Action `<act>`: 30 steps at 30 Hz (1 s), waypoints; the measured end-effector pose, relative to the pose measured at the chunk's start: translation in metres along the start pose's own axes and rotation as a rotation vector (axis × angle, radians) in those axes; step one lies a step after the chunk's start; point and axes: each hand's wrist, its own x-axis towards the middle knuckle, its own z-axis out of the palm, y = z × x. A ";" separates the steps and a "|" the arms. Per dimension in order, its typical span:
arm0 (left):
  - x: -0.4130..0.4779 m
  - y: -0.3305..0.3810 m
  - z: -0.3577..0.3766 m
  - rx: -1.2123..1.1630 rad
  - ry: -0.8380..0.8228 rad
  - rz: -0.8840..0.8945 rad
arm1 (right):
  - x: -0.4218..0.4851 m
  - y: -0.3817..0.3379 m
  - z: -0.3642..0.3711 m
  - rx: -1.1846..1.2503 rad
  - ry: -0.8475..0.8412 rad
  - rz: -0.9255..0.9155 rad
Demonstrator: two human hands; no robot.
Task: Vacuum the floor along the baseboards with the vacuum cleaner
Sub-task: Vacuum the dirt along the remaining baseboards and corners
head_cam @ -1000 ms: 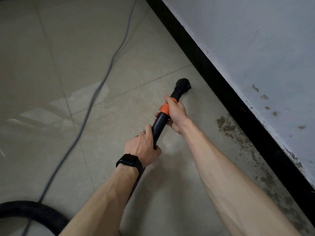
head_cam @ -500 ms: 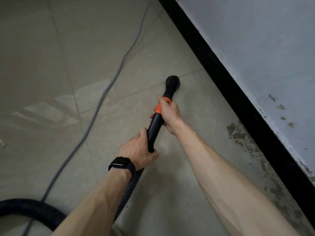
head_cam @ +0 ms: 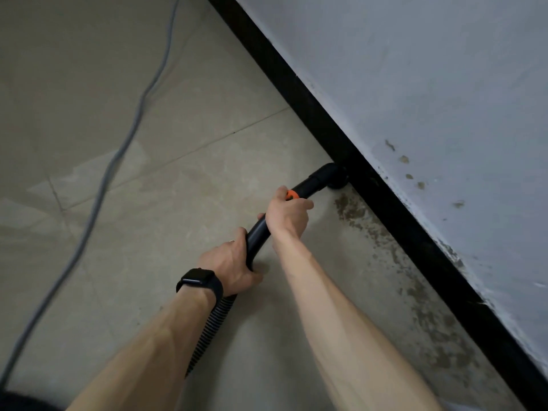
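Observation:
A black vacuum wand [head_cam: 257, 237] with an orange collar [head_cam: 292, 194] slants up to the right across the beige tiled floor [head_cam: 148, 203]. Its round black nozzle [head_cam: 333, 175] touches the floor right against the black baseboard [head_cam: 385, 203]. My right hand [head_cam: 286, 213] grips the wand at the orange collar. My left hand [head_cam: 229, 266], with a black watch on the wrist, grips the wand's lower end where the ribbed hose [head_cam: 212, 327] begins. Brown dirt stains [head_cam: 382, 241] run along the floor beside the baseboard, just behind the nozzle.
A grey power cord [head_cam: 118, 155] snakes over the tiles from the top to the lower left. A thicker black hose section [head_cam: 17, 400] shows at the bottom left corner. The grey wall [head_cam: 430, 99] above the baseboard carries a few brown spots.
The nozzle has swung right from the open tile to the foot of the baseboard. Both hands followed with the wand, keeping their grips.

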 end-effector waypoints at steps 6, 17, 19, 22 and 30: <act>0.005 0.003 0.001 0.025 -0.005 -0.029 | 0.001 0.003 0.002 0.023 0.004 0.031; -0.005 -0.006 -0.009 0.192 0.025 0.007 | -0.016 0.002 -0.015 0.260 -0.194 0.034; -0.011 -0.014 -0.013 0.233 0.029 0.012 | -0.028 0.001 -0.014 0.296 -0.249 0.032; -0.021 -0.028 -0.018 0.296 0.040 0.032 | -0.046 0.006 -0.008 0.356 -0.257 0.046; -0.041 -0.054 -0.017 0.389 0.030 0.058 | -0.082 0.030 0.003 0.487 -0.168 0.114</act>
